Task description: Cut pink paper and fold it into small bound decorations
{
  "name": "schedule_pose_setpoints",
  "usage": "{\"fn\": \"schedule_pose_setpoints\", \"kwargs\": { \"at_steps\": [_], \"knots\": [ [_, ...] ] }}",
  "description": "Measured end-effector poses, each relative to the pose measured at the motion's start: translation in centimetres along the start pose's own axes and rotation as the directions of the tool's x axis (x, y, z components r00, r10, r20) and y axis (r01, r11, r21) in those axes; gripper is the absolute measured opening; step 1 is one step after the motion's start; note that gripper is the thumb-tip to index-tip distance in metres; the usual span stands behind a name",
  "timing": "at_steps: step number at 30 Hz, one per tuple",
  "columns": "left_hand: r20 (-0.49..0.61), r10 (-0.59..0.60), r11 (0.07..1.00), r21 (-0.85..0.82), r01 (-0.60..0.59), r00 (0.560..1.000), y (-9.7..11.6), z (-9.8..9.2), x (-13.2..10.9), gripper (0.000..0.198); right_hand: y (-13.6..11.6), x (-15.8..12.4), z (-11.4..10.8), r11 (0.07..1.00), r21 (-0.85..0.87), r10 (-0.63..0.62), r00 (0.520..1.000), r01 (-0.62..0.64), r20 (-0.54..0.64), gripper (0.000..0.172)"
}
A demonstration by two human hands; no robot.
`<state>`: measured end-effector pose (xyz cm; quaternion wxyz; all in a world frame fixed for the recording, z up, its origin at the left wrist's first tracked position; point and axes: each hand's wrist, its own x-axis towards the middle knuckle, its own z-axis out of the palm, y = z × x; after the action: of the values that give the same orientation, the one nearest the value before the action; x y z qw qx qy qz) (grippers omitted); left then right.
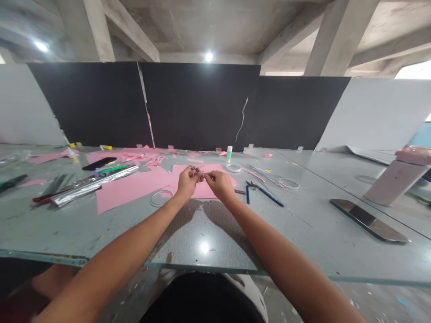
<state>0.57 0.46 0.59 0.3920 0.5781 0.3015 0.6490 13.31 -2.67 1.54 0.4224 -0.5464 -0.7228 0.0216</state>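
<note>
Over sheets of pink paper [208, 194], my left hand [188, 183] and my right hand [221, 184] meet with their fingertips close together. Both are closed in a pinch. A small dark and pinkish bit shows at the left fingers, too small to name; what lies between the right fingertips is hidden. Just right of my right hand are blue-handled pliers [266, 194], lying with their handles apart. A glue stick [229, 154] stands upright behind the hands, with a white tape roll [233, 168] in front of it. Near my left wrist lies a wire ring [156, 198].
To the left are a foil roll [90, 186], a black phone [99, 163] and pink paper scraps [134, 156]. Loose wire [288, 183] lies right of the pliers. Farther right are another phone [368, 220] and a pink bottle [397, 177]. A black panel [202, 107] closes the back.
</note>
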Motion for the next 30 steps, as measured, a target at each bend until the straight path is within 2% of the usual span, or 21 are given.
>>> {"fn": "schedule_pose_setpoints", "kwargs": {
  "at_steps": [6, 16, 25, 30],
  "knots": [
    [0.008, 0.032, 0.999, 0.031, -0.032, 0.999, 0.5, 0.2, -0.1, 0.039, -0.1, 0.1, 0.2, 0.998, 0.03, 0.057, 0.998, -0.057, -0.027, 0.022],
    [0.012, 0.04, 0.998, 0.04, -0.04, 0.999, 0.7, 0.2, -0.2, 0.034, -0.1, 0.0, 0.3, 0.986, 0.143, 0.088, 0.995, -0.08, -0.048, 0.022],
    [0.01, 0.041, 0.997, 0.063, -0.041, 0.999, 1.2, 0.4, -0.4, 0.036, -0.2, 0.1, 0.4, 0.978, 0.169, 0.134, 0.989, -0.122, -0.06, 0.019],
    [-0.009, 0.042, 0.997, 0.066, -0.042, 0.999, 1.0, 0.3, -0.3, 0.034, 0.1, 0.3, 0.9, 0.944, 0.293, 0.168, 0.985, -0.149, -0.039, 0.022]
  ]
}}
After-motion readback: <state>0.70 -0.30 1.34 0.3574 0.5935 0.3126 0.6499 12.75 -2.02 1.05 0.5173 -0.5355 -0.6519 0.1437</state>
